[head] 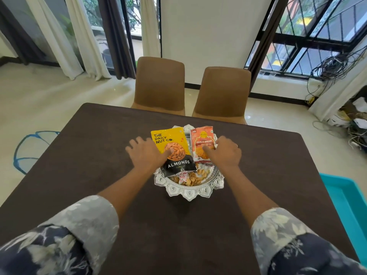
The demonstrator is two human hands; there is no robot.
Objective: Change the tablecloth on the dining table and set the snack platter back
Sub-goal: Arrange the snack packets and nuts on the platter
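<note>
A silver scalloped snack platter (195, 192) stands in the middle of the table on a dark brown tablecloth (95, 155). In it lie a yellow-and-black almonds packet (177, 164), an orange garlic bhujia packet (201, 138) and loose nuts with a small sachet (190, 178). My left hand (146, 155) rests at the platter's left side, fingers spread over the cloth, thumb pressing on the almonds packet. My right hand (225, 153) is at the platter's right side, fingers curled over its rim, thumb on the bhujia packet. Both hands hide the rim beneath them.
Two brown chairs (159, 86) (222, 92) stand pushed in at the table's far edge. A turquoise tray or bin (345, 199) sits at the right edge. A blue-rimmed mesh cover (27, 149) lies on the floor left; tangled cables (337, 68) and clutter fill the right corner.
</note>
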